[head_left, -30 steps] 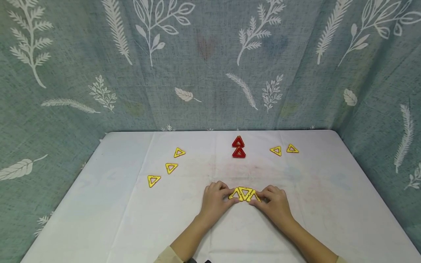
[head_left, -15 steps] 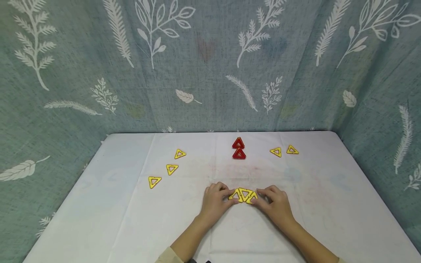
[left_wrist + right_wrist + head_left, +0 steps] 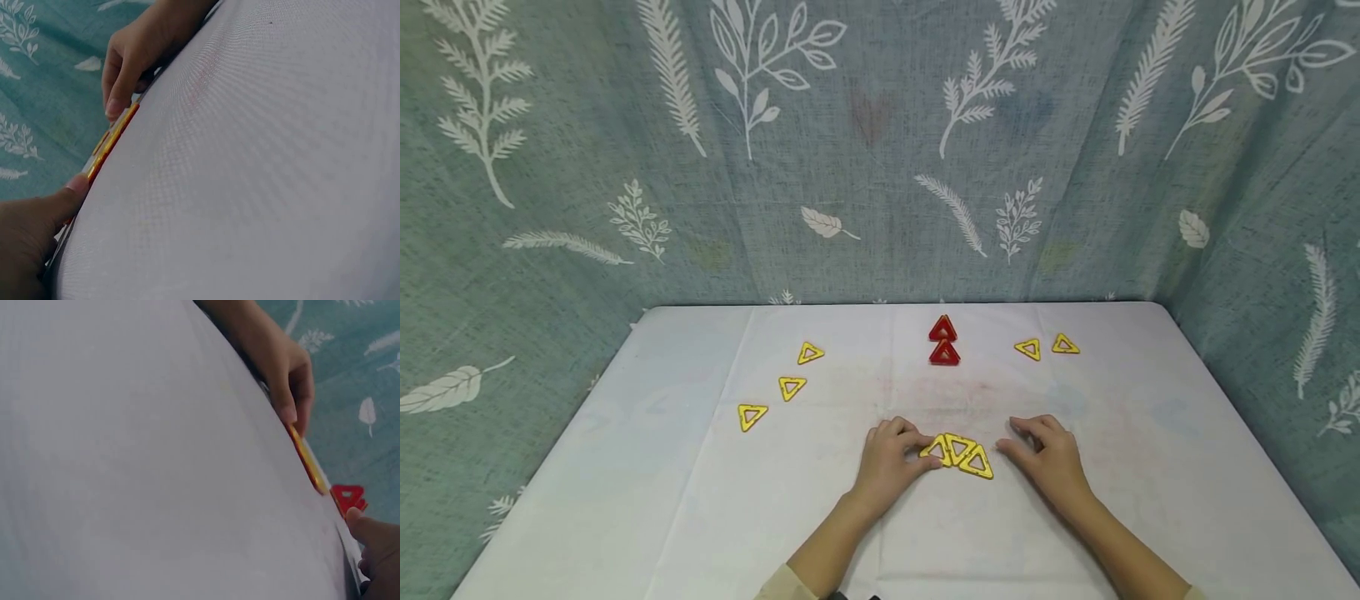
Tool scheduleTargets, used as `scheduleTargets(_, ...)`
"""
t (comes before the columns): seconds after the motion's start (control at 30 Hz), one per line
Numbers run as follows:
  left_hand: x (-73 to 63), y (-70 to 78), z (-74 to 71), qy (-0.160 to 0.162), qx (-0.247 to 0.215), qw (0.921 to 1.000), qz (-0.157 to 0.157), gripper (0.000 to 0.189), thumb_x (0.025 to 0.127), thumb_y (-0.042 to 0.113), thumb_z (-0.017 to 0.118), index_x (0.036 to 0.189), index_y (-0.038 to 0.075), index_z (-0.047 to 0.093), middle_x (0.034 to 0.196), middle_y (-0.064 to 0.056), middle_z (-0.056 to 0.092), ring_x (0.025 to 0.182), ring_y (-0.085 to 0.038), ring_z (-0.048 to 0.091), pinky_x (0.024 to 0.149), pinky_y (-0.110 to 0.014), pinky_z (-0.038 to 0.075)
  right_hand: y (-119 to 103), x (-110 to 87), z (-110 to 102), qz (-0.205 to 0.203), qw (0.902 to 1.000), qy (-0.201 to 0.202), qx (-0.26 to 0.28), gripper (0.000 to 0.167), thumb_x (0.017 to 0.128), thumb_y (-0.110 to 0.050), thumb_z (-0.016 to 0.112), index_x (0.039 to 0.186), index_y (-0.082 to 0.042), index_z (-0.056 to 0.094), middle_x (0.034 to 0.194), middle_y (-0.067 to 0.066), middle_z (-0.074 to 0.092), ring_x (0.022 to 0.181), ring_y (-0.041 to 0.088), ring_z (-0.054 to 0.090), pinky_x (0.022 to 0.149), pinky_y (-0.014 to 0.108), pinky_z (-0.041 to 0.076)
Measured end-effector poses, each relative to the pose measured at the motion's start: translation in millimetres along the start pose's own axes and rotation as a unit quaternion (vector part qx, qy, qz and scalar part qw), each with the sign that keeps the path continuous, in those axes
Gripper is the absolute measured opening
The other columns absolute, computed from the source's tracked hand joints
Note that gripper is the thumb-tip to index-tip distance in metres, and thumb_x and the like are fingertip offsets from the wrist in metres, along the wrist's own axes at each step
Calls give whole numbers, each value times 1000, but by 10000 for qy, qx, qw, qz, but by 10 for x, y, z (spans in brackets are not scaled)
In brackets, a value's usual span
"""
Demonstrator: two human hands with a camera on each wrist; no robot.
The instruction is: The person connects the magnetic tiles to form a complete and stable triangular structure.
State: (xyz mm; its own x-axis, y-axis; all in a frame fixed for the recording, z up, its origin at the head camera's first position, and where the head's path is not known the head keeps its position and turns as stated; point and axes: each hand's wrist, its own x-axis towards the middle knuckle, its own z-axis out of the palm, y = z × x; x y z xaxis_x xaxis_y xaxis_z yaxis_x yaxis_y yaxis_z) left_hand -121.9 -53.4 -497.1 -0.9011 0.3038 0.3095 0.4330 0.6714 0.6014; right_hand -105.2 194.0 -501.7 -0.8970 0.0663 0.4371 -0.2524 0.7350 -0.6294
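Row: three hollow yellow plastic triangles (image 3: 951,452), before white table's far edge (image 3: 850,309); left hand (image 3: 889,454) pinching one, right hand (image 3: 1049,458) loose, empty; tugging could split it.

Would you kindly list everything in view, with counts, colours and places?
Table: 1, white-covered, centre
Triangle row: 3 pieces, yellow, touching, table's middle
Left triangles: 3, yellow, apart, table's left
Right triangles: 2, yellow, table's back right
Red triangles: 2, red, table's back middle
Backdrop: 1, blue-green, leaf-patterned, behind table
Dark patches: 2, black, bottom edge, unidentifiable
Sleeves: 2, beige, bottom edge
Left hand: 1, pinches row's left end
Right hand: 1, holds nothing, right of row
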Motion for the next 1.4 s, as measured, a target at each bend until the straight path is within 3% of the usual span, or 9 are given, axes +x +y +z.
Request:
scheduleTargets(0.23,10,-13,-15,-55,-16,10000,27,33,72,38,78,99,20,75,88,10,55,83,-8,46,79,-30,37,144,173,-72,180,9998,-124,-24,38,70,-19,84,102,-2,72,88,6,61,70,12,46,60,22,40)
scheduleTargets(0.73,8,-21,13,-216,14,9997,118,32,75,39,77,101,22,75,90,10,56,85,-8,46,81,-31,37,355,507,-108,1207,9924,-239,-83,45,82,-25,74,117,2,64,101,13,56,83,19,50,67,20,41)
scheduleTargets(0.9,10,-20,7,-177,41,9997,174,32,74,39,77,101,22,75,90,10,56,85,-8,47,80,-31,37,440,672,-106,1516,9876,-377,-133,49,85,-26,72,122,2,60,106,16,54,88,23,50,74,30,43)
scheduleTargets(1.1,12,-40,31,-179,52,9996,227,33,74,40,77,102,23,75,91,11,55,85,-8,47,80,-30,37,562,865,-72,1850,9816,-416,-244,52,88,-28,68,127,4,55,115,20,51,106,33,52,90,46,43)
scheduleTargets(1.4,12,-33,1,-149,131,9996,205,33,73,40,77,101,23,75,91,10,56,85,-8,47,80,-30,37,626,1073,9,1920,9787,-337,-649,51,88,-34,66,126,0,58,114,20,56,109,35,54,94,48,39)
